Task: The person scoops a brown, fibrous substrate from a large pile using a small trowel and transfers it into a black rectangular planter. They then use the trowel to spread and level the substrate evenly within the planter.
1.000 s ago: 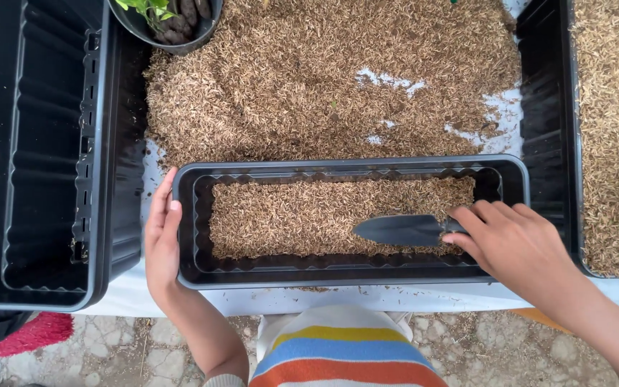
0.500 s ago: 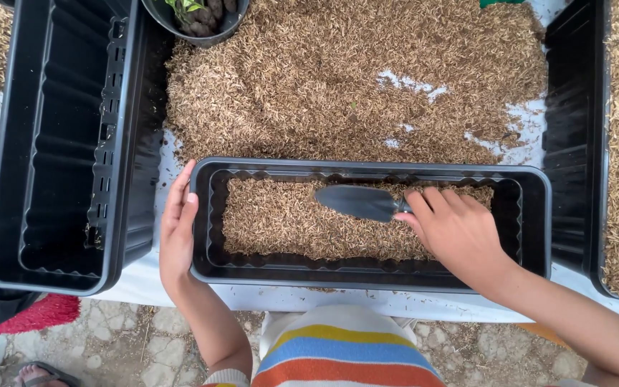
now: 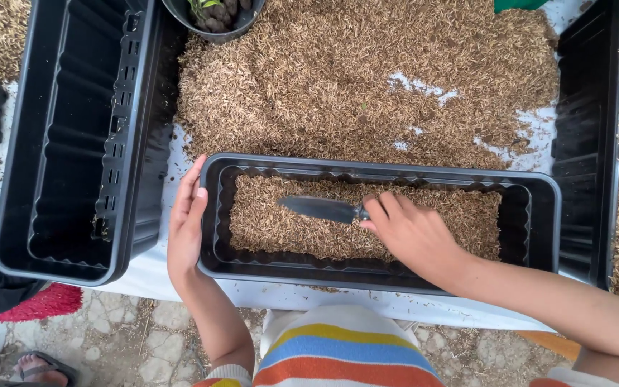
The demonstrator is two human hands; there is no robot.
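Note:
A long black planter trough [image 3: 539, 183] lies across the white table in front of me, its bottom covered with brown husks [image 3: 281, 226]. My left hand [image 3: 186, 228] rests flat against the trough's left end wall. My right hand [image 3: 410, 233] reaches inside the trough and grips the handle of a dark metal trowel [image 3: 320, 208]. The trowel's blade points left and lies over the husks in the middle of the trough.
A big heap of loose husks [image 3: 338, 79] covers the table behind the trough. An empty black trough [image 3: 73, 136] stands at the left, another with husks [image 3: 589, 143] at the right. A round pot with a plant [image 3: 213, 14] sits at the back. Stone floor lies below.
My right hand has carried the trowel leftward along the trough, from the right part to the middle. My left hand has stayed on the left end wall. The view has shifted slightly.

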